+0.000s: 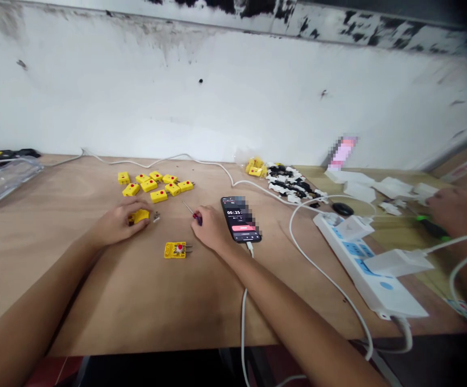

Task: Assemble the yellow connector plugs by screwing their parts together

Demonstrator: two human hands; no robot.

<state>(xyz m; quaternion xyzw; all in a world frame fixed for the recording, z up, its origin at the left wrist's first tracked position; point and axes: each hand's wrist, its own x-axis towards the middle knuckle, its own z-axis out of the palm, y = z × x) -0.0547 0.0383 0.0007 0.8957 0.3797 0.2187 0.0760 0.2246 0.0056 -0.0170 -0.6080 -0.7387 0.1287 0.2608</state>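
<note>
My left hand [122,223] is closed around a yellow plastic plug cover [140,216] on the table, partly hidden by the fingers. Some small metal pieces [156,216] lie just right of it. My right hand [209,228] grips a small screwdriver [195,216], its thin shaft angled up and left. Between the hands and nearer to me lies an opened yellow plug [175,250] with a red button, its inner parts showing and its pins facing right. Several closed yellow plugs [149,185] with red dots are scattered beyond my left hand.
Right of my right hand lies a phone [241,219] with a timer, its white cable [244,301] running off the front edge. A white power strip [370,269], black-and-white parts [292,183] and a bag of yellow pieces [256,166] lie farther right. Another person's hand [459,209] is at far right.
</note>
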